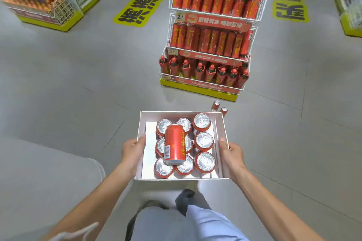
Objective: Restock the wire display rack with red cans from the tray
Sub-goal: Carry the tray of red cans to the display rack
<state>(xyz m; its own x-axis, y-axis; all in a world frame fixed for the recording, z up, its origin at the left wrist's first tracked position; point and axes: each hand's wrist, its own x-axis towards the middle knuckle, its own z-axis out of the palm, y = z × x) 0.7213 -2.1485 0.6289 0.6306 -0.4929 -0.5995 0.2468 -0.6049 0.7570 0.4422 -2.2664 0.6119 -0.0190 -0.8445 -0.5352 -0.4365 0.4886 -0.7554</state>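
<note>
Red cans w/ silver tops [203,141] upright in white rectangular tray [221,121], one red can [175,145] lying atop. My left hand [132,148] clamps left edge, right hand [231,152] clamps right edge. White wire display rack [212,25] well ahead.

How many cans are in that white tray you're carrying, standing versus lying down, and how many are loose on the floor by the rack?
Standing cans in the tray: 9
Can lying on top: 1
Cans on the floor beside the rack: 2 clearly seen, perhaps a third behind the tray's edge
Total: 12
</note>
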